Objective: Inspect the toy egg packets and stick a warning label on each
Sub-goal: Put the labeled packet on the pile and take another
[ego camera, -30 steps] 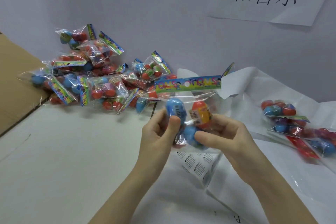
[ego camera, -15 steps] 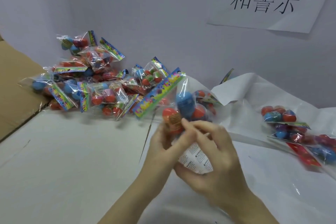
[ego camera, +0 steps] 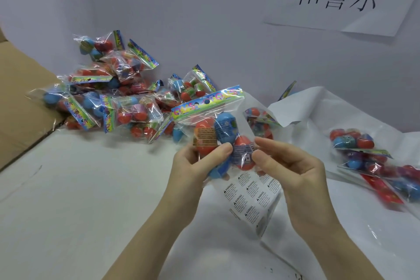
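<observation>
- Head view: toy egg packet [ego camera: 218, 134] held above the white surface [ego camera: 68, 200], header strip uppermost.
- Left hand [ego camera: 197, 163] grips its lower left; right hand [ego camera: 288, 166] pinches its right edge.
- Warning label sheet [ego camera: 252, 198] lies beneath.
- Packet pile [ego camera: 118, 98] lies behind, left.

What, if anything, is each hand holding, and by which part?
Both hold one clear toy egg packet. The left hand grips its lower left over the orange egg; the right hand pinches its lower right edge.
</observation>
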### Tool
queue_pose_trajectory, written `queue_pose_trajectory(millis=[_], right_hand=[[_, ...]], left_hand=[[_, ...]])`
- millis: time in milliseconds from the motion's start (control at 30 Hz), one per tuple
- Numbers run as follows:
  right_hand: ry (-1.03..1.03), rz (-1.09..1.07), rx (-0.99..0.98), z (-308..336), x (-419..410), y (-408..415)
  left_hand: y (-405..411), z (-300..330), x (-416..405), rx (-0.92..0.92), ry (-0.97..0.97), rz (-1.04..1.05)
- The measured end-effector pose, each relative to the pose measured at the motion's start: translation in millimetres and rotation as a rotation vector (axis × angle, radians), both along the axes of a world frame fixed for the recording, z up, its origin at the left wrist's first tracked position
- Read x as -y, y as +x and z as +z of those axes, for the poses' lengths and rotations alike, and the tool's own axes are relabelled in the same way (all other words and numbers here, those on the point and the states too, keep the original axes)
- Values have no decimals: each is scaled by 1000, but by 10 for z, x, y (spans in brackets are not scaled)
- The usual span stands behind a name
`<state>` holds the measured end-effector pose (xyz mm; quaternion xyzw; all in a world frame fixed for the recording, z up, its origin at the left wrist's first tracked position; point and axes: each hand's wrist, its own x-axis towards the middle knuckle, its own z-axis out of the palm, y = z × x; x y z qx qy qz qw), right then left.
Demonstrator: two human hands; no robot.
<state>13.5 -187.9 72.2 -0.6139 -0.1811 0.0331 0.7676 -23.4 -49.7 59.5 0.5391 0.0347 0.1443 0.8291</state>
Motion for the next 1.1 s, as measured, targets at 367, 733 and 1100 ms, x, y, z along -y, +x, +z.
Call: queue_pose_trajectory(millis=[367, 733, 1100], right_hand=[[44, 200, -209, 42, 54, 42], [22, 143, -197, 43, 113, 87], [-9, -78, 126, 17, 73, 50]], left_hand=[[-20, 27, -14, -12, -52, -43], [-17, -34, -68, 31, 53, -71], [24, -73, -27, 131, 175, 80]])
